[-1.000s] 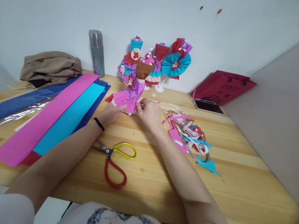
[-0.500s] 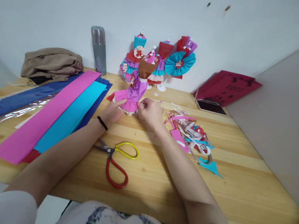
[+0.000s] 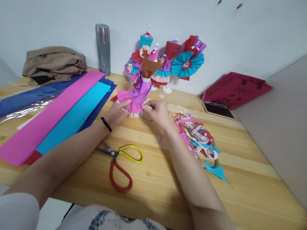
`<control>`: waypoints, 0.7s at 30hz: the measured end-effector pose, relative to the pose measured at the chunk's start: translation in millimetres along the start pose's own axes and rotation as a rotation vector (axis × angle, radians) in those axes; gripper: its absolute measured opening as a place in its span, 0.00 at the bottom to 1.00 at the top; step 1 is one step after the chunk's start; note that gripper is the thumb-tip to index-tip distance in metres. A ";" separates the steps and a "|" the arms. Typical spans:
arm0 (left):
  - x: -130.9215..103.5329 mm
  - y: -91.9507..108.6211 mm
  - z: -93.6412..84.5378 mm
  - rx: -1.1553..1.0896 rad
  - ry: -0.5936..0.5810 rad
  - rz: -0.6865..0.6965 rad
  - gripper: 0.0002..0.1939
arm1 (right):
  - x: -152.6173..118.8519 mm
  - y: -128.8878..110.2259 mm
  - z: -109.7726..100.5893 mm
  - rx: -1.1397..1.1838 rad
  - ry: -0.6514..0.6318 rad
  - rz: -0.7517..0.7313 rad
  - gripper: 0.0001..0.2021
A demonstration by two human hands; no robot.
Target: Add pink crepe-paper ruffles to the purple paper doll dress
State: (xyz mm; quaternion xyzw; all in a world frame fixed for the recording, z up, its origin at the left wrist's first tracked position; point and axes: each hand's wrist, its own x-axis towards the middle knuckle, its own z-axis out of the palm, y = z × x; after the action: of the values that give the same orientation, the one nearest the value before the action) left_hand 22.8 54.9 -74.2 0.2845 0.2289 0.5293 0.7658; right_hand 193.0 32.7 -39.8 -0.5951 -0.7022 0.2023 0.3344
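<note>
A small paper dress [image 3: 142, 89] on a white stand, with a brown top, purple skirt and pink ruffled hem, stands upright in front of me. My left hand [image 3: 118, 113] holds the left side of its pink hem, thumb on top. At the hem's right edge, my right hand [image 3: 156, 112] is closed in a pinch on a thin white strip. Scissors with one yellow and one red handle [image 3: 114, 155] lie partly open on the wooden table [image 3: 155, 190], nearer my body.
Left lie pink [image 3: 55, 114] and cyan [image 3: 77, 117] paper, wrapped blue paper and brown cloth [image 3: 55, 62]. Behind are a flask [image 3: 103, 51] and other paper dresses [image 3: 170, 63]. Right are paper scraps [image 3: 198, 135], a phone [image 3: 218, 110] and a red bag [image 3: 235, 90].
The dress has tilted slightly more upright, its top a little to the left. My right hand has shifted slightly at the hem. The whole view has moved a little.
</note>
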 end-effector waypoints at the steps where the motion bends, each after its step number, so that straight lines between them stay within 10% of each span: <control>1: 0.2 0.6 0.2 0.003 -0.022 0.056 0.22 | 0.4 1.8 -1.2 0.085 -0.014 0.006 0.14; 7: 3.6 0.6 -4.0 0.000 -0.115 0.097 0.16 | 2.7 10.4 -4.8 0.406 -0.048 0.061 0.19; 21: 9.7 -3.1 -13.5 -0.042 -0.153 0.006 0.09 | -1.3 19.2 -14.6 0.380 -0.006 -0.062 0.22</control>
State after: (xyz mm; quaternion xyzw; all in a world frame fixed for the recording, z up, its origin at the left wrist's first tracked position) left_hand 19.4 65.8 -86.6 0.3087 0.1576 0.5130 0.7853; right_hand 216.9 33.8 -43.1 -0.4988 -0.6703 0.3224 0.4448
